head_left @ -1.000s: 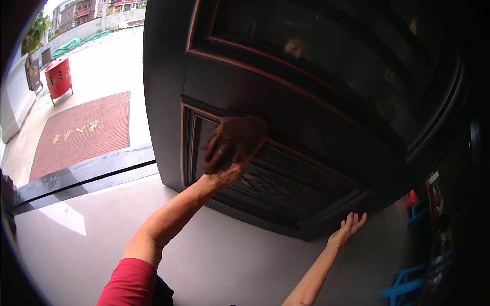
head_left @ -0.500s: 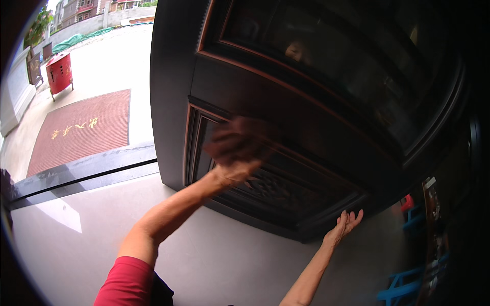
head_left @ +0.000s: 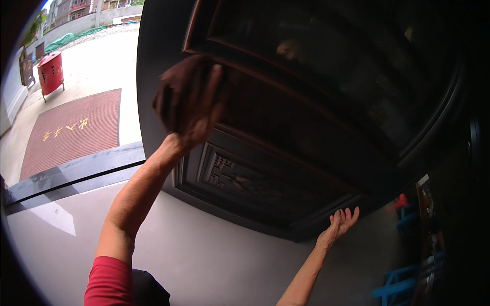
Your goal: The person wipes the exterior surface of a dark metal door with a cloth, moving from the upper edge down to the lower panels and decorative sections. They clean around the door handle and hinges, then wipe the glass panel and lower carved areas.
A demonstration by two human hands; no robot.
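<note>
The dark door [head_left: 161,56] with carved panels and red-brown edging stands in front of me. My left hand [head_left: 200,117] is up on its left part, over the rail between the panels, smeared by motion. It presses a dark reddish-brown cloth [head_left: 181,81] against the door; part of the grip is hidden in shadow. Low by the door's bottom right edge is my right hand [head_left: 343,224], palm turned up, fingers spread and nothing in it. Whether its fingertips touch the door I cannot tell.
A doorway threshold [head_left: 76,166] runs along the left. Outside lie a reddish mat [head_left: 71,132] with yellow lettering and a red metal bin [head_left: 51,74] on legs. Blue stools [head_left: 398,285] and a cluttered narrow table or shelf [head_left: 429,224] stand at the right.
My left hand has swept up and to the left across the door with the cloth, uncovering the lower carved panel. My right hand has hardly moved. The view has shifted slightly.
</note>
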